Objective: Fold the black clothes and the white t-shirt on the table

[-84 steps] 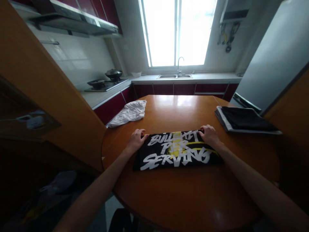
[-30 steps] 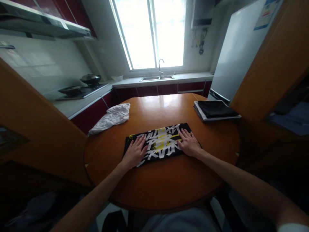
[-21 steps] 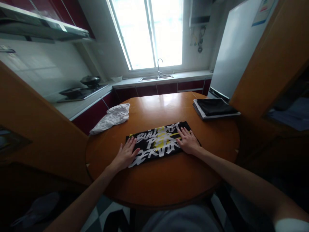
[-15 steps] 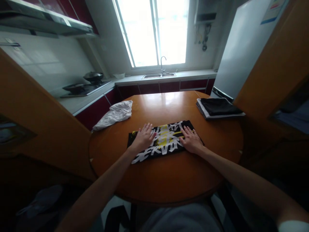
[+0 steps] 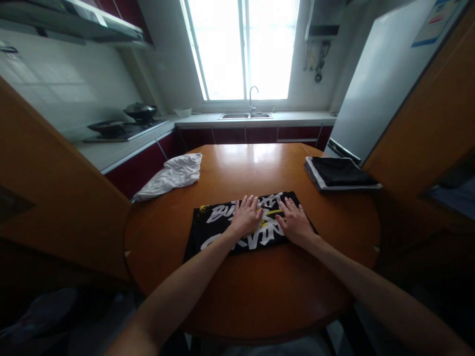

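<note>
A folded black T-shirt [image 5: 218, 225] with white lettering and yellow patches lies flat on the wooden table [image 5: 237, 291]. My left hand [image 5: 247, 217] rests palm down near the middle of the shirt, covering part of the print. On the shirt's right end lies my right hand [image 5: 296, 222], also flat with its fingers spread. Neither hand grips the cloth. The shirt's left end sticks out past my left forearm, which hides some of its lower edge.
A crumpled white cloth [image 5: 172, 174] lies at the table's left edge. At the right edge sits a stack of folded dark and white clothes [image 5: 339, 173]. Behind the table are a counter with a sink [image 5: 235, 116], a stove with pans [image 5: 141, 112], and a fridge [image 5: 378, 84].
My left hand has slid right across the shirt, from its left part to its middle, uncovering the left end. My right hand stays on the right end. The view has shifted slightly.
</note>
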Tool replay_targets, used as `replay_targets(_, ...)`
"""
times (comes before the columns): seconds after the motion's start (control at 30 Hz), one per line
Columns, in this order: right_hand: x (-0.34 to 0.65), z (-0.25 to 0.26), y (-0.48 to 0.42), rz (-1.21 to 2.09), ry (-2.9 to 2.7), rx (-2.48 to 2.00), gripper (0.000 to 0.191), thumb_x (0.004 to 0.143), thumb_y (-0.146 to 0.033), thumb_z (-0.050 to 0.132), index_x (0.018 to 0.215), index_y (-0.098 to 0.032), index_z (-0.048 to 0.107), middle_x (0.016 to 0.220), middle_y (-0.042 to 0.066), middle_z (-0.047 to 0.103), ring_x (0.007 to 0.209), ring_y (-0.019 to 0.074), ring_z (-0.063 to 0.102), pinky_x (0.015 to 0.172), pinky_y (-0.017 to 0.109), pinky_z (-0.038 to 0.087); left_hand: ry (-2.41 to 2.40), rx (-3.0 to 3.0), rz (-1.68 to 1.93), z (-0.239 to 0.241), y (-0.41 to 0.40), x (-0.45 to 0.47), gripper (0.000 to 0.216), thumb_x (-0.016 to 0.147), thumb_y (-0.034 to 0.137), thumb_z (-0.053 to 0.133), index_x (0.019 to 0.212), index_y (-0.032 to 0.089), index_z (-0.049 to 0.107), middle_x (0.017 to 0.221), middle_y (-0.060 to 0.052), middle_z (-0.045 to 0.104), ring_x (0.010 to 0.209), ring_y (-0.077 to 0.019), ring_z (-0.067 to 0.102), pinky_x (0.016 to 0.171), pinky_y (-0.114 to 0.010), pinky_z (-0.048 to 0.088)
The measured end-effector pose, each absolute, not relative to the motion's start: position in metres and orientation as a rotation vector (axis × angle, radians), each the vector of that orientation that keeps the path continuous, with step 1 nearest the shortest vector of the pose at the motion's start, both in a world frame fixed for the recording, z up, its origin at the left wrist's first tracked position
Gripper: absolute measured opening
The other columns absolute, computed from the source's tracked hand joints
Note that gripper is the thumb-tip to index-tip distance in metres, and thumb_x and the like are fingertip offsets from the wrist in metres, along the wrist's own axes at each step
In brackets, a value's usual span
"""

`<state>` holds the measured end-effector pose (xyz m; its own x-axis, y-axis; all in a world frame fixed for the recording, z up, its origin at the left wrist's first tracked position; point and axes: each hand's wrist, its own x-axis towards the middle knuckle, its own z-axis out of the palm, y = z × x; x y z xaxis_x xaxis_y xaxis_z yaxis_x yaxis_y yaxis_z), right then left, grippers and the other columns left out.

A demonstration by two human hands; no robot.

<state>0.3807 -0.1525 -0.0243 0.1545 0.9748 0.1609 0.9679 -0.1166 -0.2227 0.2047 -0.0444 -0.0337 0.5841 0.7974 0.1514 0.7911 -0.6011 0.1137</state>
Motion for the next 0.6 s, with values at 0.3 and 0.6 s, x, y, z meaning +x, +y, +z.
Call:
replay_targets(0.3,0.384,-0.019,-0.079,0.088,-2.057,-2.102,0.061,0.105,-0.042,0.030,0.157,-0.010,0.036,0.166,0.013,0.028,0.154,0.0254,0.020,0.124,0.052,0.011,1.361,2.769,0.249,-0.031,-0.043,0.204,0.062,0.104,0.050,0.029,0.157,0.018,0.037,0.165,-0.009,0.032,0.154,-0.0295,0.024,0.124,-0.055,0.020)
replay_targets(0.6,0.403,-0.034,-0.075,0.087,-1.918,-2.241,0.069,0.104,-0.052,0.023,0.158,-0.010,0.033,0.167,0.013,0.025,0.156,0.0269,0.015,0.124,0.057,0.011,1.340,2.749,0.257,-0.031,-0.045,0.203,0.064,0.104,0.050,0.028,0.158,0.017,0.035,0.166,-0.011,0.028,0.155,-0.0293,0.020,0.125,-0.054,0.017)
